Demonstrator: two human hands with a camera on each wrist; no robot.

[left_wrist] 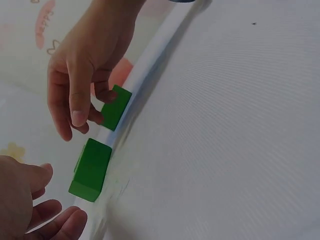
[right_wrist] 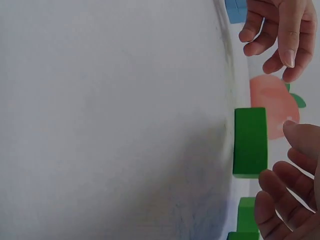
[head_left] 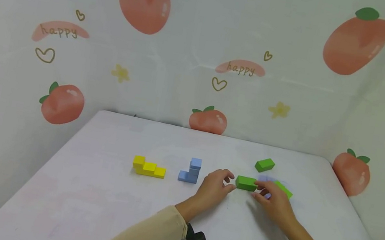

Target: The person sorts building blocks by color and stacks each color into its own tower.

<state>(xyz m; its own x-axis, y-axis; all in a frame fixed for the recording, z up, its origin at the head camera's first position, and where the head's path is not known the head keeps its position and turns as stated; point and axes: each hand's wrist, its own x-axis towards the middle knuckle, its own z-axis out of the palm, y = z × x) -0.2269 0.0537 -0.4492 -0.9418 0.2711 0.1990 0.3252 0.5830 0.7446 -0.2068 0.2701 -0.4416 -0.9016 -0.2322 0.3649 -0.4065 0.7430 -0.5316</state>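
A green rectangular block (head_left: 246, 183) lies on the white table between the two hands, its long side running left to right in the head view. My left hand (head_left: 214, 188) is just off its left end, fingers loosely bent and holding nothing. At the block's other end is my right hand (head_left: 275, 202), thumb and fingers spread apart. Its fingertips overlap the block's edge in the right wrist view, and whether they touch it I cannot tell. Another green block (head_left: 284, 189) is partly covered by the right hand. Farther back, a third green block (head_left: 265, 165) lies at an angle.
Left of the hands, blue blocks (head_left: 194, 171) form an upright L-shaped stack. Yellow blocks (head_left: 148, 168) stand farther left in a stepped shape. The white table (head_left: 86, 204) meets a fruit-printed cloth backdrop (head_left: 170, 69) behind and at the sides.
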